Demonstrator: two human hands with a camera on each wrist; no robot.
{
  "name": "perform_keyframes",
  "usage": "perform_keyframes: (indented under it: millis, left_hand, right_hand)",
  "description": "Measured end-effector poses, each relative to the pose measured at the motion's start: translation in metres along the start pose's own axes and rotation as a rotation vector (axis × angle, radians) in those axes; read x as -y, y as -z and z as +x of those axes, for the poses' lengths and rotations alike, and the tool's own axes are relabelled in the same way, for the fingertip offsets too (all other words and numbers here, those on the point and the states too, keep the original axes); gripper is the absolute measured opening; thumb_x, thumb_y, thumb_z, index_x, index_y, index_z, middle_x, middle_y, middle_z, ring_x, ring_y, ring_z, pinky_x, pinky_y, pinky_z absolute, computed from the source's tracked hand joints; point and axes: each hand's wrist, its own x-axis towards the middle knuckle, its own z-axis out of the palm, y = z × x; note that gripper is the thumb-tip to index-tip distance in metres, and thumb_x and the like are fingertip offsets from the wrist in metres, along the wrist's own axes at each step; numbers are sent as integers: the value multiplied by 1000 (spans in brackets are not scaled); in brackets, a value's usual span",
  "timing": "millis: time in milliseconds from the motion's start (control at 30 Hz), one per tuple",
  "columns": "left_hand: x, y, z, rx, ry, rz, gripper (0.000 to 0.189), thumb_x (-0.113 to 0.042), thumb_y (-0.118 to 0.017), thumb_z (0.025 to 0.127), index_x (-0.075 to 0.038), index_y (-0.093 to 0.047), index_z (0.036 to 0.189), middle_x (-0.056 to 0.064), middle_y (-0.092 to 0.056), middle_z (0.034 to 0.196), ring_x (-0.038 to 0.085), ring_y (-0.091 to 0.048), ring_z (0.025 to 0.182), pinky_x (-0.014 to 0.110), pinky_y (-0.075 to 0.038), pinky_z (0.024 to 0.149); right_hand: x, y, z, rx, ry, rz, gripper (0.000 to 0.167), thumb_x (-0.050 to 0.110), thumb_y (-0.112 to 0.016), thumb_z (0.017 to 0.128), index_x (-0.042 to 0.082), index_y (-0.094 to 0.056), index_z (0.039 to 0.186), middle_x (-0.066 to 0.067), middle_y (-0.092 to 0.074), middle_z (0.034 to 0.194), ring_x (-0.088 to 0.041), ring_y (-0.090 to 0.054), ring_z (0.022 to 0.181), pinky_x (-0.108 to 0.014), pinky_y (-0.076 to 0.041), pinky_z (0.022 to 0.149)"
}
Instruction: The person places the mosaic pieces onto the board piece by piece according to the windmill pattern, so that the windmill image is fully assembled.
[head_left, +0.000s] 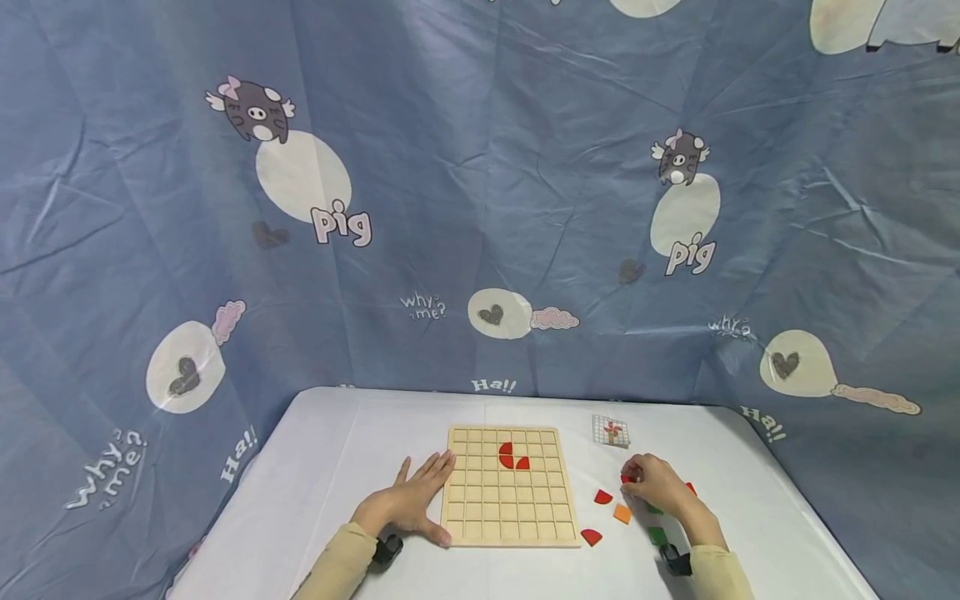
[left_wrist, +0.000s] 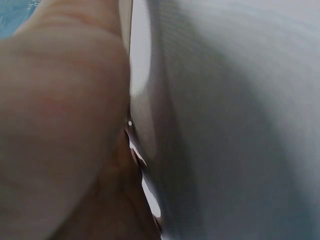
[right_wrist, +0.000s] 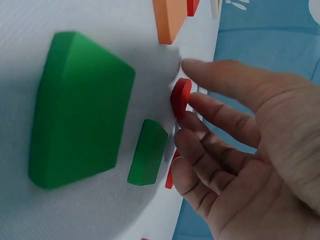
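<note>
A square wooden grid board (head_left: pixel 480 490) lies on the table, holding several red quarter-round pieces (head_left: pixel 507 461) in its upper middle cells. Fingers spread, my left hand (head_left: pixel 405 504) rests at the board's left side, its thumb by the near left corner; the left wrist view shows mostly my wrist and pale cloth. Over the loose pieces on the right is my right hand (head_left: pixel 657 485). Its thumb and bent fingers stand around a red piece (right_wrist: pixel 181 98), index fingertip right at it and thumb tip apart from it in the right wrist view.
Near the right hand lie green pieces (head_left: pixel 657 536) and an orange square (head_left: pixel 622 513). Loose red quarter-rounds (head_left: pixel 591 537) sit between board and hand. A gridded picture card (head_left: pixel 611 431) is at the back right. Blue patterned cloth (head_left: pixel 487 208) hangs behind the white table (head_left: pixel 360 450).
</note>
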Motion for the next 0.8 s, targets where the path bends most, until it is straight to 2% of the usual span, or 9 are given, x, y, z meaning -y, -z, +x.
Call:
perform_keyframes:
  millis: [200,400,633,800]
  left_hand:
    - [0,0,0,2,-3,5,134,-72,-73,58,-8,-7,156,10,-3,164,32,-4,151,66,5,116]
    - [-1,1,-1,1,-7,8,134,-71,-74,58,-8,-8,156,10,-3,164,32,-4,151,66,5,116]
    - [-2,2,-1,0,-3,5,134,-72,-73,58,-7,-8,155,10,-4,164,32,-5,151,66,4,116]
    - [-2,1,-1,-5,-3,13,135,-72,-73,57,-7,-8,155,10,-3,164,32,-5,151,66,4,116]
  right_hand:
    - [-2,0,0,-1,-9,0,17,7,-77,79,7,-66,91,-1,-56,80,-14,-48,75,-29,-43,65]
    - [-3,-1,3,-20,17,-1,12,2,-74,77,8,-68,86,-1,-55,80,-14,-48,74,-28,-42,65]
    - [-3,-4,6,-41,102,-10,24,-11,-67,71,11,-69,80,1,-59,82,-13,-51,77,-34,-49,71]
    - [-1,-4,6,-39,108,-4,26,-13,-65,73,12,-69,80,1,-61,85,-14,-54,81,-39,-52,77]
